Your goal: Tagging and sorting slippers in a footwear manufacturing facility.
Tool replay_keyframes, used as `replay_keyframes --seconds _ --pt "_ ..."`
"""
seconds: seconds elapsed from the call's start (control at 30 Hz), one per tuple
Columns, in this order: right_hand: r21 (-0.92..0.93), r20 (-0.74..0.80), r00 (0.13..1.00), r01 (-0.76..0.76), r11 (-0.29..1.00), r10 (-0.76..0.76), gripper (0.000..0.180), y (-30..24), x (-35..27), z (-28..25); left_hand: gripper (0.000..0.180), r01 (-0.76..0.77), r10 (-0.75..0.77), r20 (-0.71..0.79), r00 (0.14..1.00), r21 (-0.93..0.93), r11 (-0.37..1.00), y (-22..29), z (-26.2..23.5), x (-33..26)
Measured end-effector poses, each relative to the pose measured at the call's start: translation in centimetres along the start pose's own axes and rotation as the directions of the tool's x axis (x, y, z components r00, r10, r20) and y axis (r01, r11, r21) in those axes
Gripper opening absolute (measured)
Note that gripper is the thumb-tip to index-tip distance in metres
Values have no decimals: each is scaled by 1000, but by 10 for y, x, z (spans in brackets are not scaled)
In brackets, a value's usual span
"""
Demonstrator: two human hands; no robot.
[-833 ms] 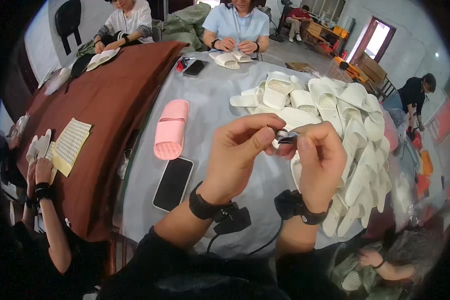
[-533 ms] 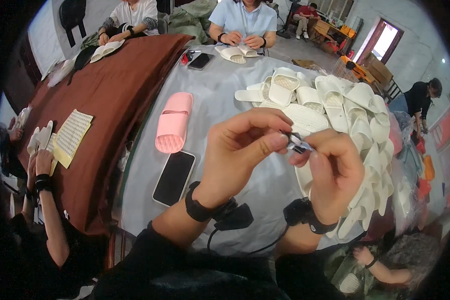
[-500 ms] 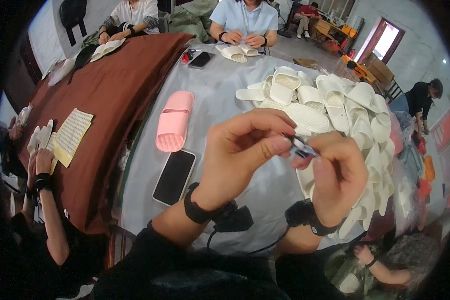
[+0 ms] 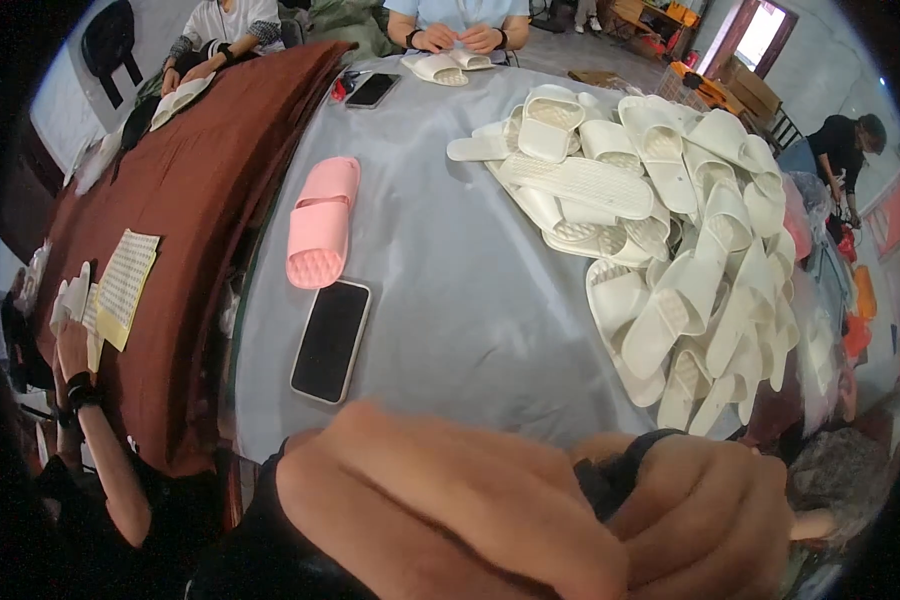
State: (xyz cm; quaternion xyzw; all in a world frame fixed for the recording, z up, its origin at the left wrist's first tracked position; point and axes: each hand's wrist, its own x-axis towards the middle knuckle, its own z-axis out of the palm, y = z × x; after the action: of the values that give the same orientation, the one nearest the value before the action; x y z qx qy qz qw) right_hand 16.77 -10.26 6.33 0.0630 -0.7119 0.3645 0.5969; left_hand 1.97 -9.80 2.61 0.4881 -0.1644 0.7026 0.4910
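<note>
Both my hands fill the lower edge, large and close, with the fingers curled and partly smeared. My left hand [image 4: 440,510] lies across the lower middle, its fingers folded together and its fingertips hidden. Beside it, my right hand [image 4: 705,510] is bent over with curled fingers. Whatever they pinch is out of sight. A dark wrist strap [image 4: 615,475] shows between them. Beyond my hands, a phone [image 4: 331,342] with a black screen lies on the grey cloth [image 4: 450,330]. A pink slipper [image 4: 324,225] rests just past the phone.
A heap of white slippers [image 4: 705,265] covers the table's right side. Leftward stands a brown-covered table [image 4: 185,300] with a yellow-edged printed sheet [image 4: 128,285]. A co-worker's hands [image 4: 457,39] hold white slippers [image 4: 435,69] at the far edge, near another phone [image 4: 373,90].
My hands have dropped from mid-table to the lower edge, nearer to me. The small dark and pale-blue piece between their fingertips is now hidden. The view has tilted slightly down.
</note>
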Motion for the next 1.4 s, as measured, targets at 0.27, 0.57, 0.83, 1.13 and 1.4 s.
replay_keyframes --seconds 0.27,0.57,0.83,1.13,1.4 --pt "44 40 997 59 997 -61 14 8 5 4 11 67 -76 207 975 49 997 14 -13 21" --pt "14 53 996 -72 997 71 12 16 2 -13 6 332 -345 140 928 108 937 33 -24 14" --pt "-514 48 995 -47 857 83 10 43 11 -36 7 304 -273 -134 953 457 836 2 -50 35" --pt "-771 -498 858 -505 387 125 5 47 2 -23 15 259 -356 -27 934 737 624 -12 -68 35" --pt "-742 -566 822 -542 395 63 11 32 -8 -17 21 3 -461 208 863 909 416 -8 -62 24"
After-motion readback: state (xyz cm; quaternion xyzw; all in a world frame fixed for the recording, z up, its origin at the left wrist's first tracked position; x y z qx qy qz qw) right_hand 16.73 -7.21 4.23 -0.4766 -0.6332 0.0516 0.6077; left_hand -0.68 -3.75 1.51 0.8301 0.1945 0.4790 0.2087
